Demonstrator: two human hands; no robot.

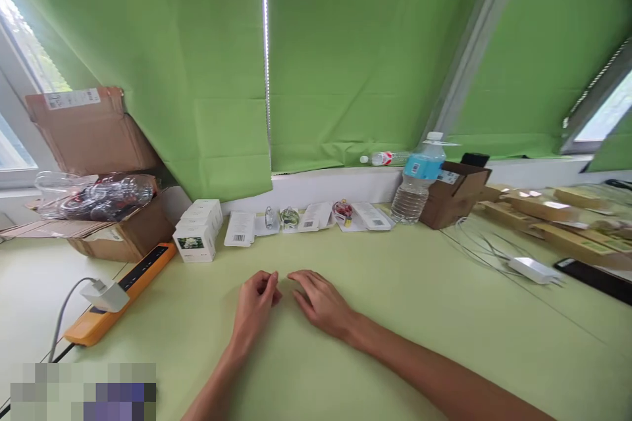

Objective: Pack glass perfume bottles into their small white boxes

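Observation:
My left hand (257, 302) rests on the pale green table (306, 368) with its fingers curled in and the thumb against them. Nothing shows in it. Just to its right, my right hand (320, 302) lies on the table, fingers stretched forward and thumb apart, holding nothing. A small gap separates the two hands. Beyond them stand several small white boxes (195, 245) in a row at the left. Beside these lie white barcoded cards (240, 229), a pack with a green coiled item (289, 218) and one with a red coiled item (342, 212).
An orange power strip (148, 270) with a white plug (106, 295) lies at left, before an open carton (123, 230) of plastic-wrapped items. At right are a large water bottle (412, 187), a brown box (447, 200), a white charger (533, 270) and a black phone (595, 279).

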